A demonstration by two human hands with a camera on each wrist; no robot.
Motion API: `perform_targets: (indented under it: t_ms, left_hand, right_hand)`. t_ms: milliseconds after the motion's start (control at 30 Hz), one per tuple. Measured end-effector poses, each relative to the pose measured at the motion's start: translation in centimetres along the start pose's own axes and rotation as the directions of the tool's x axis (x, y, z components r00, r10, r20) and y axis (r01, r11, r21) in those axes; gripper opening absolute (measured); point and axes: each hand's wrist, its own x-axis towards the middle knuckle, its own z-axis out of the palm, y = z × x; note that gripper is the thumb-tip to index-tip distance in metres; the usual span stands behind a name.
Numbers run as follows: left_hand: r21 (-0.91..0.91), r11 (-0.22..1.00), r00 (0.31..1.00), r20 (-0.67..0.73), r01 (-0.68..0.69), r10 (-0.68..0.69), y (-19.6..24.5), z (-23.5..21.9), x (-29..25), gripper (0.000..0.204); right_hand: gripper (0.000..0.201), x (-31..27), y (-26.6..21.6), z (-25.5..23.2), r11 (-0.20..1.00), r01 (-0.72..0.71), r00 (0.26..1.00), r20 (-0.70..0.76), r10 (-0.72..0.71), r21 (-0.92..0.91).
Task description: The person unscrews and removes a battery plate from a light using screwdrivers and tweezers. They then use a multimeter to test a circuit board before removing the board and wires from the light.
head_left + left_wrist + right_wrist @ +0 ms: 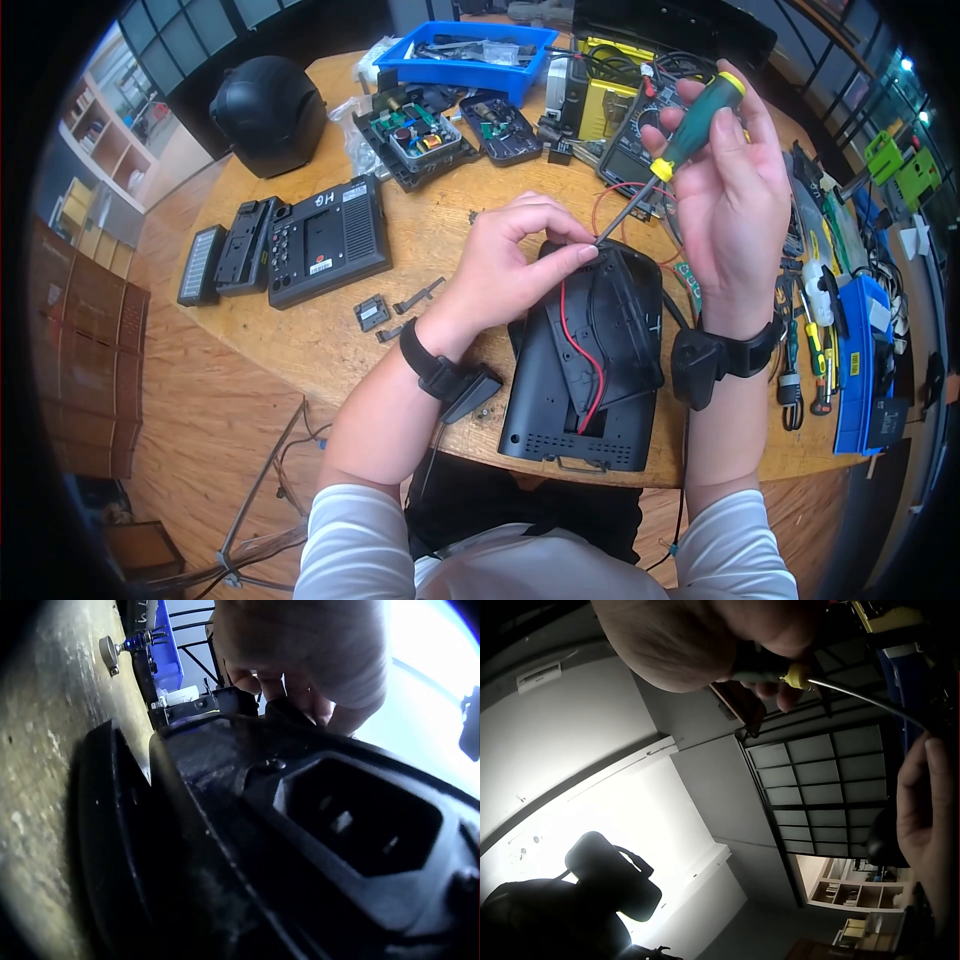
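Note:
A black device housing (530, 400) lies at the table's near edge, with a curved black part (630, 340) and a red wire (583, 352) on top. My right hand (735, 190) grips a green and yellow screwdriver (700, 125), its shaft slanting down to the housing's far end. There the thumb and index finger of my left hand (510, 255) meet at the screwdriver's tip; what lies between them is too small to tell. In the left wrist view a power socket (360, 817) shows in the black housing, with my left hand (307, 652) beyond it.
Left of the housing lie small black parts (372, 312) and a black device (330, 245). Opened electronics (415, 140) and a blue tray (465, 75) stand at the back. Tools (820, 330) and a blue bin (858, 370) line the right side; a cable runs from a multimeter (630, 140).

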Motion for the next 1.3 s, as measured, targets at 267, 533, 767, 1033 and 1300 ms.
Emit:
perform_targets:
  t_ms: [267, 533, 767, 1033, 1300]
  left_hand:
    - [-0.016, 0.991, 0.990, 0.050, 0.136, -0.135, 0.4, 0.2, -0.2, 0.012]
    - [0.109, 0.980, 0.981, 0.084, 0.164, -0.174, 0.2, -0.4, 0.1, 0.012]
    - [0.375, 0.920, 0.961, 0.275, -0.110, 0.002, 3.7, 0.0, 0.9, 0.013]
    - [0.584, 0.802, 0.905, 0.399, -0.127, -0.147, 5.7, 1.3, 2.4, 0.012]
    - [0.696, 0.690, 0.865, 0.455, -0.198, -0.211, 6.1, 2.2, 1.8, 0.008]
  right_hand:
    - [0.040, 0.0, 0.1, 0.1, 1.000, 0.018, 1.000, -0.002, -0.018, 0.008]
    - [0.043, 0.8, -2.2, -1.8, 0.991, 0.053, 0.998, -0.013, -0.055, -0.119]
    - [0.039, 0.5, -7.0, -2.3, 0.903, 0.207, 0.966, -0.070, -0.251, -0.376]
    - [0.035, 0.3, -10.6, -4.2, 0.872, 0.324, 0.932, -0.038, -0.361, -0.366]
    - [0.030, 0.1, -11.2, -2.8, 0.875, 0.389, 0.917, 0.036, -0.396, -0.288]
